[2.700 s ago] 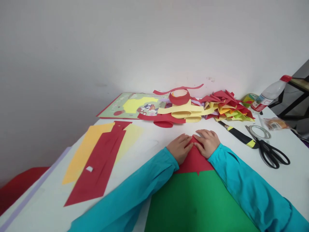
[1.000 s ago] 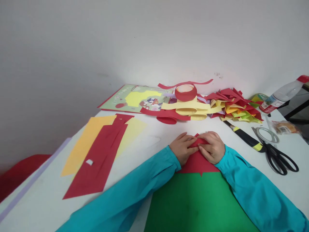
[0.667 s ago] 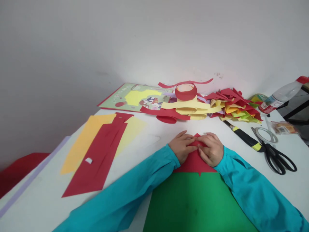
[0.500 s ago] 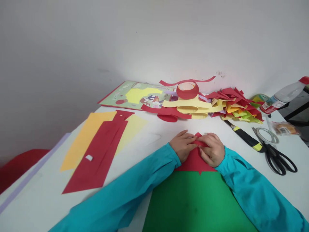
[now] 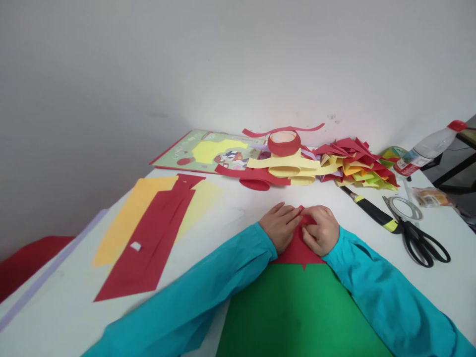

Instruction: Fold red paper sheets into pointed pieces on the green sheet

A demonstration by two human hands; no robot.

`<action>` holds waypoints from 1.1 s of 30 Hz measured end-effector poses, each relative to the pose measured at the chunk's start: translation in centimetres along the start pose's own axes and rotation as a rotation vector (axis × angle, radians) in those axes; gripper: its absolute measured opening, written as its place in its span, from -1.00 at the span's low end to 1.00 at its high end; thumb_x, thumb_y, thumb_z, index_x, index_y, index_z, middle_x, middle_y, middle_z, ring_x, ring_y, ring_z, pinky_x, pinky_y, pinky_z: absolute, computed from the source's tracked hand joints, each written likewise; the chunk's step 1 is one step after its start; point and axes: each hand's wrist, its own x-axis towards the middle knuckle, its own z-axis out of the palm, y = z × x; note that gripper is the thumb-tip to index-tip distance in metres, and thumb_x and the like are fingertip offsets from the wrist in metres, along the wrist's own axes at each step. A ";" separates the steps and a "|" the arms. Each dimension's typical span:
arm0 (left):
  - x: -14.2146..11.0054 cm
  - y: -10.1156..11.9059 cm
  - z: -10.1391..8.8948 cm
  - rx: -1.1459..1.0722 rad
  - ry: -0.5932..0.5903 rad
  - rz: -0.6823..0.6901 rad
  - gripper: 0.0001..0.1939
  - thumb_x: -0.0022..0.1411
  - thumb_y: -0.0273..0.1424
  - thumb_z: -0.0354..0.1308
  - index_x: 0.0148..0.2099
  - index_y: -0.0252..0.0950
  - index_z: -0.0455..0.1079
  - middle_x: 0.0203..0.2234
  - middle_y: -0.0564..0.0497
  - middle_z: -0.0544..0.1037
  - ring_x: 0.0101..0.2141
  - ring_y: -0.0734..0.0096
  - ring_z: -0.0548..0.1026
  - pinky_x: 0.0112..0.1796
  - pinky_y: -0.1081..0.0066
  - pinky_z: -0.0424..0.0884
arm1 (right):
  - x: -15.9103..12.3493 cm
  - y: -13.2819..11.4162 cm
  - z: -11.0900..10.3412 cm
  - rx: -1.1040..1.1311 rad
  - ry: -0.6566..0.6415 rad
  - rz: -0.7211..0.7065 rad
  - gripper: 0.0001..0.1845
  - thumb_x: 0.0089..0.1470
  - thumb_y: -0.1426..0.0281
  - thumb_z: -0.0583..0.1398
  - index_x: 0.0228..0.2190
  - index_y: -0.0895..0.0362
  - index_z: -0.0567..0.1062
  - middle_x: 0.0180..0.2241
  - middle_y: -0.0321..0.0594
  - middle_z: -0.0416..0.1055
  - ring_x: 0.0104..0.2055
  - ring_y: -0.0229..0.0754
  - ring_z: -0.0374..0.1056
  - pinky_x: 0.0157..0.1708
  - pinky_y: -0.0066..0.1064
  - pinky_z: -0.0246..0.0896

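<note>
A piece of red paper with pointed edges lies in front of me, its lower edge over a large green sheet. My left hand rests on its left side, fingers stretched out flat and pressing on the paper. From the other side my right hand is closed, with bent fingers and thumb pinching the paper near its middle. The fingertips of both hands almost meet below the paper's top point. Both hands hide much of the paper, so any crease under them cannot be made out.
Left on the white table lie red and orange sheets. Behind are a picture book, paper strips with loops, and a folded-paper pile. A cutter, scissors, tape roll and bottle are right.
The whole view has shifted slightly. My left hand stays pressed on the red paper, and the right fingers have curled a little more at the same spot.
</note>
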 end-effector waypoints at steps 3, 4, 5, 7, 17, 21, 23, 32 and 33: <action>0.4 0.8 -0.4 0.092 -0.034 0.004 -0.65 0.25 -0.42 -0.08 0.02 -0.44 0.34 0.02 -0.16 0.41 -0.03 0.17 0.35 0.06 0.10 0.15 | -0.1 0.2 0.2 0.028 0.012 0.033 -0.68 0.03 0.43 0.08 -0.65 0.14 0.52 -0.28 -0.07 0.41 -0.25 -0.12 0.28 -0.20 -0.20 0.18; 0.5 1.1 -0.4 0.123 -0.041 0.000 -0.65 0.27 -0.42 -0.10 0.02 -0.46 0.33 0.02 -0.18 0.41 -0.02 0.15 0.35 0.07 0.10 0.14 | -0.2 0.2 0.2 0.045 0.015 0.037 -0.67 0.03 0.43 0.07 -0.66 0.14 0.51 -0.30 -0.08 0.42 -0.26 -0.13 0.29 -0.21 -0.21 0.18; 0.6 1.3 -0.4 0.150 -0.046 -0.008 -0.64 0.27 -0.43 -0.10 0.02 -0.49 0.33 0.01 -0.21 0.41 -0.01 0.13 0.34 0.06 0.10 0.14 | -0.2 0.2 0.3 0.060 0.018 0.041 -0.66 0.04 0.42 0.07 -0.67 0.14 0.51 -0.31 -0.10 0.42 -0.28 -0.14 0.29 -0.22 -0.22 0.18; 0.8 1.8 -0.2 0.180 -0.056 -0.026 -0.65 0.26 -0.44 -0.09 0.00 -0.52 0.34 0.02 -0.26 0.40 0.01 0.07 0.32 0.05 0.10 0.15 | -0.3 0.2 0.4 0.077 0.016 0.047 -0.64 0.05 0.42 0.06 -0.68 0.14 0.50 -0.32 -0.12 0.42 -0.29 -0.16 0.29 -0.22 -0.23 0.19; 1.8 1.8 -1.6 0.094 -0.158 -0.033 -0.61 0.14 -0.32 -0.03 -0.06 -0.47 0.35 -0.02 -0.35 0.37 0.00 -0.05 0.30 0.05 0.01 0.13 | -0.3 0.0 0.4 0.057 -0.007 0.094 -0.60 0.04 0.40 0.04 -0.72 0.13 0.48 -0.34 -0.10 0.38 -0.36 -0.17 0.27 -0.27 -0.25 0.20; 2.0 1.6 -1.5 0.075 -0.138 -0.046 -0.63 0.14 -0.32 -0.04 -0.08 -0.43 0.35 -0.04 -0.30 0.38 -0.02 0.00 0.31 0.05 0.01 0.13 | -0.3 0.0 0.4 0.053 -0.015 0.100 -0.61 0.05 0.40 0.05 -0.71 0.13 0.49 -0.32 -0.11 0.39 -0.34 -0.17 0.28 -0.28 -0.27 0.21; 1.6 1.5 -1.0 0.073 -0.119 -0.056 -0.64 0.15 -0.31 -0.05 -0.08 -0.41 0.35 -0.02 -0.28 0.38 -0.01 0.01 0.30 0.06 0.02 0.13 | -0.4 0.1 0.4 0.058 0.002 0.091 -0.61 0.05 0.40 0.05 -0.71 0.13 0.49 -0.32 -0.12 0.40 -0.34 -0.18 0.29 -0.27 -0.27 0.22; 0.0 1.2 0.3 0.063 0.009 -0.046 -0.62 0.18 -0.34 -0.08 -0.06 -0.46 0.36 -0.05 -0.29 0.43 0.00 0.05 0.30 0.04 0.04 0.16 | -0.4 0.3 0.6 0.051 0.031 0.055 -0.67 0.04 0.45 0.07 -0.66 0.13 0.50 -0.33 -0.15 0.43 -0.31 -0.21 0.32 -0.21 -0.28 0.22; 0.1 1.2 0.1 0.051 0.007 -0.045 -0.64 0.17 -0.34 -0.07 -0.08 -0.44 0.37 -0.07 -0.28 0.43 -0.02 0.06 0.31 0.02 0.05 0.18 | -0.4 0.4 0.6 0.054 0.030 0.060 -0.67 0.04 0.45 0.07 -0.66 0.13 0.50 -0.34 -0.15 0.43 -0.31 -0.20 0.32 -0.21 -0.28 0.22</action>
